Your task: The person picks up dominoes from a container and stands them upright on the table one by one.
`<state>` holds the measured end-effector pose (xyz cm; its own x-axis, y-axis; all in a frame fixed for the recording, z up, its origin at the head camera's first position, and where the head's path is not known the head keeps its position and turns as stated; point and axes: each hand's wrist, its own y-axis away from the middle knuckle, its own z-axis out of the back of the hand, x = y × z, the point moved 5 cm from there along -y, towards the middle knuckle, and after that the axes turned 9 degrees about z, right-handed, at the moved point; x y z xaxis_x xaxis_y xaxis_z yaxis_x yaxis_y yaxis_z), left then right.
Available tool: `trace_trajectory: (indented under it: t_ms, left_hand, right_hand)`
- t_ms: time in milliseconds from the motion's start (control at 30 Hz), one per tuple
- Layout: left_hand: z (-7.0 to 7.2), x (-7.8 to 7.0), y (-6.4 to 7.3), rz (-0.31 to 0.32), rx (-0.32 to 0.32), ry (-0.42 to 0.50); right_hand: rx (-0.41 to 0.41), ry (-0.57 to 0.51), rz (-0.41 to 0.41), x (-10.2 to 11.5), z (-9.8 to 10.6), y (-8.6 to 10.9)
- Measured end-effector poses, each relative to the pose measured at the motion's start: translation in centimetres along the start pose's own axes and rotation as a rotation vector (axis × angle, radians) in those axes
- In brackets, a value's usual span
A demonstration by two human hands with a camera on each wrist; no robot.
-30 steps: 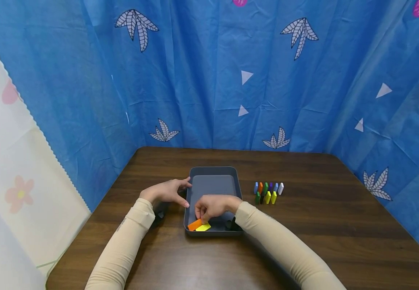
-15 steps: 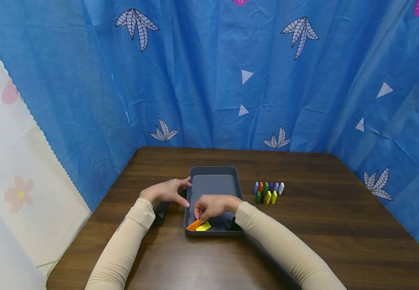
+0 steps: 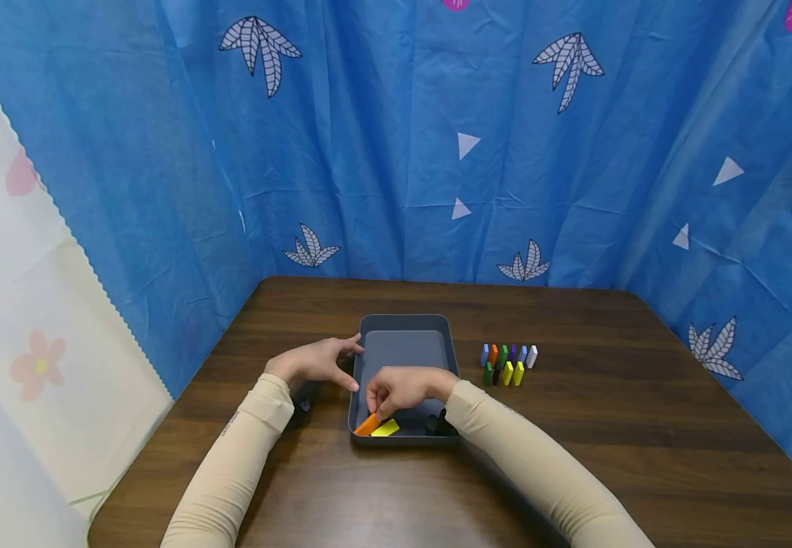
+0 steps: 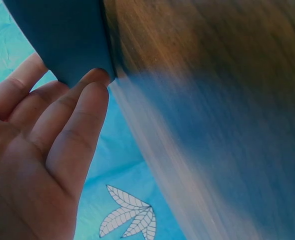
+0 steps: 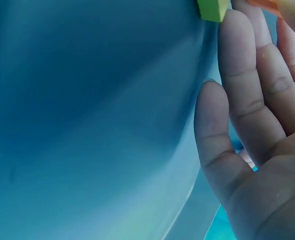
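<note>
My right hand [image 3: 406,388] reaches into the dark grey tray [image 3: 403,442] and pinches an orange domino [image 3: 368,425] near its front left corner. In the right wrist view, the orange domino [image 5: 267,5] shows between thumb and fingers. Beside it in the tray lies a yellow domino [image 3: 385,428]. Black pieces [image 3: 441,425] sit in the front right corner, partly covered by the right sleeve. My left hand [image 3: 315,361] spreads along the tray's left side, its extended fingertips touching the tray wall [image 4: 70,40] in the left wrist view.
To the right of the tray, several coloured dominoes stand upright in two rows on the wooden table [image 3: 574,426], among them a white domino [image 3: 532,356] and a yellow domino [image 3: 518,374]. A blue curtain [image 3: 396,137] hangs behind the table's back edge.
The orange domino has turned and tilted slightly within the right hand's pinch, in the tray's front left corner. My left hand keeps its place at the tray's side.
</note>
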<state>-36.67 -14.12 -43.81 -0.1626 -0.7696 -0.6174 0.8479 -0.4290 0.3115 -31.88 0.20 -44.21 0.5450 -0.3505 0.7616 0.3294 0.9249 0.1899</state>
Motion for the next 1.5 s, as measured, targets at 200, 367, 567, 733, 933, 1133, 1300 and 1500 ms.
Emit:
trace_trajectory:
  t_ms: [200,367,567,733,933,1133,1300,1500]
  left_hand:
    - [-0.1,0.0,-0.2,-0.005,0.006,-0.008]
    - [0.0,0.0,-0.1,0.001,0.006,-0.007]
    - [0.0,0.0,0.1,0.016,0.004,0.001]
    - [0.0,0.0,0.1,0.028,0.003,0.029]
    - [0.0,0.1,-0.2,0.041,-0.004,0.036]
    - [-0.1,0.3,-0.4,0.054,-0.010,0.032]
    - [-0.1,0.3,-0.3,0.061,-0.006,0.040]
    - [0.0,0.2,-0.3,0.074,-0.014,0.029]
  right_hand:
    - [-0.005,-0.005,0.026,0.4,0.2,0.1]
    - [-0.051,0.053,0.040,0.8,1.2,0.5]
    - [-0.110,0.081,0.044,1.6,2.6,1.6]
    - [-0.166,0.068,0.036,2.0,3.6,2.7]
    - [-0.229,0.032,0.044,2.0,4.3,3.9]
    - [-0.281,-0.004,0.034,1.9,4.6,5.2]
    - [-0.312,-0.025,0.060,1.8,4.9,6.2]
    - [-0.349,-0.087,0.114,1.3,5.2,7.3]
